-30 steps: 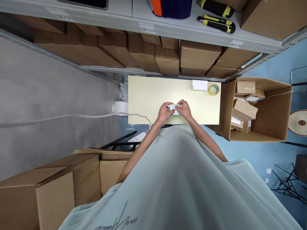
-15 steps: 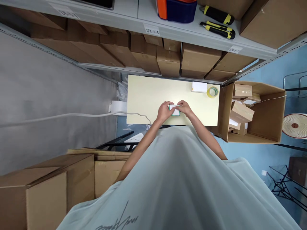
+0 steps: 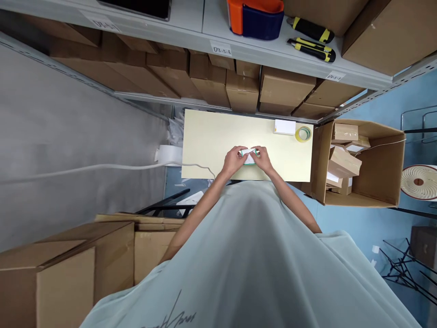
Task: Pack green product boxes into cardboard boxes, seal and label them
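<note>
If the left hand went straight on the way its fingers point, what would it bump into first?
The left hand already touches the small white-and-green item; just past that, probably the right hand, though one view leaves depth uncertain.

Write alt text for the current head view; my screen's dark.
A person's left hand and right hand hold a small white, green-edged item at a pale table; a white box and a tape roll lie near its far right corner. An open carton of smaller boxes stands right of the table, and a shelf of cardboard boxes runs beyond.
</note>
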{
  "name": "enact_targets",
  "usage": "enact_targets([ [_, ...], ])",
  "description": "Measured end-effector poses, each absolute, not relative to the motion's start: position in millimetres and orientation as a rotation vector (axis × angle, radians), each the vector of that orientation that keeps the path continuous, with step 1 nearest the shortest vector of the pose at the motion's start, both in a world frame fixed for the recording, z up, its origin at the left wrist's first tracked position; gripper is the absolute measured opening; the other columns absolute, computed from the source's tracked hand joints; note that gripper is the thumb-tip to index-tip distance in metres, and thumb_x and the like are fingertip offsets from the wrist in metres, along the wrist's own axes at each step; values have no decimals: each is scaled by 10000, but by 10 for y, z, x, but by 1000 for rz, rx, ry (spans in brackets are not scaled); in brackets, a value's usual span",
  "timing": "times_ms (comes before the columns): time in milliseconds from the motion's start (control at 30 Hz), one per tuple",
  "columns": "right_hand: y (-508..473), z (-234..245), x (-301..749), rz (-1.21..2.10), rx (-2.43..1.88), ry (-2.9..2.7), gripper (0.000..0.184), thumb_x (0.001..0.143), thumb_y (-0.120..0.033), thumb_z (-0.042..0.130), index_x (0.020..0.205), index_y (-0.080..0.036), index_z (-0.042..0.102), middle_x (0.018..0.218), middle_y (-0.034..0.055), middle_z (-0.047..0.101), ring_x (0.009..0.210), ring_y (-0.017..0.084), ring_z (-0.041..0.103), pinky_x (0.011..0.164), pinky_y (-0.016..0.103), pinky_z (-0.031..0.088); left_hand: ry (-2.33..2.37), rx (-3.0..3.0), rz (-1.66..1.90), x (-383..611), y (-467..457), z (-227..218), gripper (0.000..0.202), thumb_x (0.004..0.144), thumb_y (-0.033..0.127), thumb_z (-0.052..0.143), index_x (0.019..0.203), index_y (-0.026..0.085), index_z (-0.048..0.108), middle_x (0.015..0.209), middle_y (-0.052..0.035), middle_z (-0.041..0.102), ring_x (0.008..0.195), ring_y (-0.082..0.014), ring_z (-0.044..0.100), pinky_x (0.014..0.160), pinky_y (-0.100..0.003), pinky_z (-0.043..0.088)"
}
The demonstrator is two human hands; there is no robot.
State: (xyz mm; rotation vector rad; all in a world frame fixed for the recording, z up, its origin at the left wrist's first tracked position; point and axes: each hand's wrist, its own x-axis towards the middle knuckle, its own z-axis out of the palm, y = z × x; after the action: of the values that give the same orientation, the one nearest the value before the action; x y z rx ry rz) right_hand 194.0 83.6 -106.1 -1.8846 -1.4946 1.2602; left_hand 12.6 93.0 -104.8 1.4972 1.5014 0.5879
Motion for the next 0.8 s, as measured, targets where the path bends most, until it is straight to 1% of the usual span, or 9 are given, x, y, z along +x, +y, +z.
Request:
enact_targets([
  [33, 813, -1054, 2007, 1338, -1850, -1487, 341, 986, -280, 659, 1320, -230, 703, 1354, 146, 652, 1264, 265, 657, 1085, 421, 629, 1496, 1489, 589, 109, 922, -1044, 298, 927, 286, 693, 1192, 250, 825, 1153, -75, 796, 842, -215, 682, 874, -384, 610],
  [133, 722, -1018, 2201, 1506, -1728, -1531, 622, 889, -266, 781, 1494, -234, 644, 1544, 165, 575, 1239, 266, 676, 982, 407, 670, 1445, 1464, 613, 82, 866, -1028, 291, 962, 298, 674, 1205, 261, 830, 1216, -76, 798, 882, -212, 697, 907, -389, 628],
  [200, 659, -991, 2268, 1517, -1697, -1606, 693, 850, -243, 803, 1521, -225, 630, 1565, 167, 568, 1247, 283, 673, 962, 419, 673, 1388, 1469, 612, 78, 821, -1020, 308, 963, 280, 671, 1229, 266, 827, 1265, -77, 787, 954, -219, 713, 948, -396, 639],
  [300, 601, -965, 2262, 1413, -1715, -1746, 606, 888, -218, 739, 1486, -199, 636, 1486, 173, 618, 1250, 309, 666, 996, 468, 655, 1299, 1534, 590, 71, 774, -1018, 407, 908, 222, 711, 1300, 272, 809, 1326, -84, 758, 1140, -252, 717, 1029, -417, 634],
  [367, 592, -957, 2230, 1321, -1711, -1846, 560, 913, -192, 693, 1469, -187, 623, 1442, 180, 634, 1266, 327, 652, 1041, 499, 628, 1267, 1569, 571, 57, 765, -1022, 497, 865, 195, 749, 1355, 275, 788, 1365, -89, 736, 1217, -272, 698, 1058, -434, 631],
  [433, 601, -955, 2206, 1260, -1693, -1931, 529, 921, -171, 673, 1446, -189, 613, 1404, 180, 644, 1270, 343, 640, 1073, 520, 601, 1251, 1574, 542, 42, 774, -1030, 546, 842, 186, 776, 1380, 280, 777, 1384, -92, 721, 1224, -278, 690, 1060, -445, 633],
  [567, 648, -953, 2189, 1234, -1720, -2022, 493, 907, -162, 687, 1390, -194, 598, 1338, 161, 647, 1222, 349, 644, 1108, 533, 566, 1212, 1566, 514, 29, 803, -1048, 560, 824, 191, 807, 1376, 280, 781, 1376, -91, 719, 1245, -283, 679, 1060, -446, 636],
  [700, 710, -921, 2206, 1238, -1732, -2094, 477, 899, -151, 721, 1360, -210, 615, 1308, 139, 656, 1154, 343, 673, 1070, 534, 585, 1196, 1565, 515, 7, 804, -1059, 579, 822, 208, 822, 1396, 274, 776, 1386, -100, 715, 1270, -292, 680, 1070, -456, 643],
  [800, 751, -869, 2267, 1286, -1683, -2114, 479, 937, -164, 735, 1404, -216, 642, 1342, 138, 684, 1111, 320, 705, 1050, 519, 599, 1175, 1501, 534, -26, 785, -1055, 561, 869, 224, 791, 1427, 279, 763, 1440, -98, 696, 1265, -270, 703, 1103, -451, 644],
])
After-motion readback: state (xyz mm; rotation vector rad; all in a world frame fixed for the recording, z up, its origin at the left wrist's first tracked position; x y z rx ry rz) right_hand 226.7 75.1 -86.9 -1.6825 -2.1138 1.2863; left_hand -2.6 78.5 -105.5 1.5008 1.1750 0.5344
